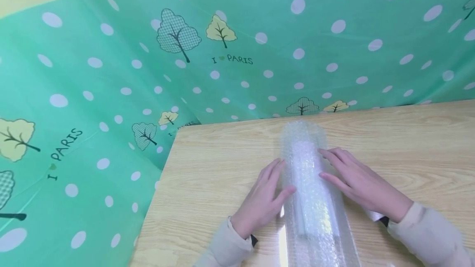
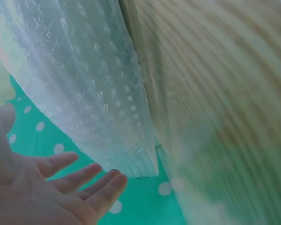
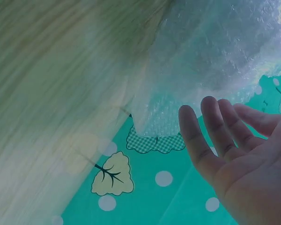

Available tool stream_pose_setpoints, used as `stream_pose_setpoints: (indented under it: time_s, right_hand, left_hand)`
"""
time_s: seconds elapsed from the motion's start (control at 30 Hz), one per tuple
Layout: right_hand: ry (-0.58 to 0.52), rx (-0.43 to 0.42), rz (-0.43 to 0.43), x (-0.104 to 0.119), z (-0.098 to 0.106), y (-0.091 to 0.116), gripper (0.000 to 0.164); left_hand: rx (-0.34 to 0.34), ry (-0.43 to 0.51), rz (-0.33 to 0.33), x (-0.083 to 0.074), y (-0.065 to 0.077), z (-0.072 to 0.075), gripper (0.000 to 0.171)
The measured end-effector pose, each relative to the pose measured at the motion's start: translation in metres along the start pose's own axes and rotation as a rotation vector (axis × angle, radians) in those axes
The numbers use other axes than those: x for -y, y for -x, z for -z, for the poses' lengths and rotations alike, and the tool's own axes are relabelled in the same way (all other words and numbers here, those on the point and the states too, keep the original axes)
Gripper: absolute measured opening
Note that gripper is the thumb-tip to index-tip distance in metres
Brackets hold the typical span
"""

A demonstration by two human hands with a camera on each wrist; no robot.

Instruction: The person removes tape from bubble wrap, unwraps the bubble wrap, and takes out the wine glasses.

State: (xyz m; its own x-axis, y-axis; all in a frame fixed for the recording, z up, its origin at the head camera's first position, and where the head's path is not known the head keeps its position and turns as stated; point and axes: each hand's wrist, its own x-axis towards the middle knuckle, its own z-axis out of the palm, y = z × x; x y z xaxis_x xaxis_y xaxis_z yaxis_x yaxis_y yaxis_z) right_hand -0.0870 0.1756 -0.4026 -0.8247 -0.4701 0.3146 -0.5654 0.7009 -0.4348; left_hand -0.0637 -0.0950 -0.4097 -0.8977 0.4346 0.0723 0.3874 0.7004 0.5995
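Observation:
A long roll of bubble wrap point(image 1: 309, 193) lies lengthwise on the table, with a whitish object faintly visible inside; its kind cannot be made out through the film. My left hand point(image 1: 261, 197) is at the roll's left side, fingers extended and fingertips at the wrap's edge. On the other side my right hand point(image 1: 356, 180) has its fingers stretched toward the wrap, the tips at its right edge. Both wrist views show the bubble wrap point(image 2: 89, 84) beside spread, straight fingers, with nothing gripped in the left hand point(image 2: 47, 192) or the right hand point(image 3: 243, 150).
The wooden table point(image 1: 208, 168) extends to both sides of the roll. A green cloth point(image 1: 237, 44) with white dots, trees and lettering hangs behind the table and along its left side. Light glares off the tabletop just left of the wrap.

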Motion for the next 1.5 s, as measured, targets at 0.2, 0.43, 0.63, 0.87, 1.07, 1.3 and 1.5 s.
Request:
stream_pose_setpoints:
  time_s: [0.2,0.43,0.63,0.87,1.07,1.3,1.5]
  right_hand:
    - [-0.020,0.001,-0.011,0.003,-0.003,-0.004,0.053]
    - [-0.009,-0.020,0.004,0.008,-0.006,-0.010,0.047]
    - [0.018,-0.043,0.007,0.008,-0.010,-0.011,0.040]
    - [0.022,-0.078,0.013,0.008,-0.013,-0.011,0.036]
    - [0.022,-0.115,0.025,0.009,-0.015,-0.012,0.029]
    - [0.015,-0.126,0.033,0.010,-0.018,-0.013,0.024]
    - [0.007,-0.127,0.030,0.012,-0.019,-0.012,0.023]
  left_hand:
    - [0.030,0.036,-0.018,-0.005,-0.001,-0.001,0.071]
    - [0.051,0.049,-0.016,-0.011,0.000,-0.001,0.074]
    - [0.080,0.062,-0.013,-0.013,0.001,-0.003,0.079]
    - [0.082,0.052,-0.010,-0.012,0.001,-0.003,0.078]
    - [0.081,0.045,-0.021,-0.012,0.001,-0.003,0.078]
    - [0.081,0.030,-0.026,-0.010,0.003,-0.003,0.078]
    - [0.087,0.042,-0.021,-0.009,0.005,-0.004,0.078]
